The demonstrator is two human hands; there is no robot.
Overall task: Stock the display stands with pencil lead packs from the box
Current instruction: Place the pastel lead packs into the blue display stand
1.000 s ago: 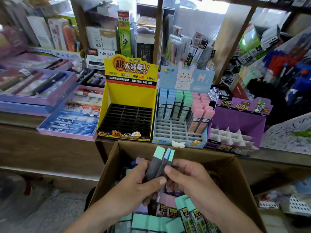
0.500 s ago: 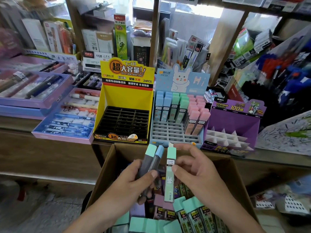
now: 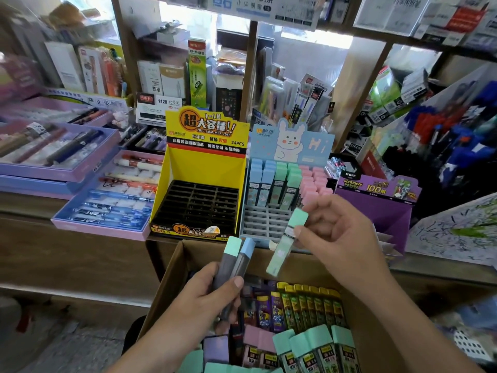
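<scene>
The cardboard box (image 3: 172,275) fills the lower centre of the frame, its far rim just under the front edge of the wooden surface (image 3: 80,251), where three stands sit close side by side. The yellow display stand (image 3: 201,168), centre left, shows a black slotted tray whose visible slots are open. The blue bunny display stand (image 3: 265,220), centre, has blue, green and pink packs upright in its back rows and bare grey slots along the front. The purple display stand (image 3: 376,208), centre right, is partly hidden behind the right hand (image 3: 338,238). Open air lies between the box rim and those grey slots, and both hands are raised in it, apart from each other. The right hand's grip pinches a mint-green pencil lead pack (image 3: 282,251) near its capped end, thumb in front. Its long axis is tilted, with the cap up and right over the grey slots and the foot down and left over the box rim. The left hand (image 3: 209,297), lower centre, has its grip curled round the lower halves of a mint-capped pack (image 3: 230,258) and a blue-capped pack (image 3: 243,258), pressed side by side, caps up and slightly right, thumb across them. More loose packs (image 3: 317,348) lie in the box.
</scene>
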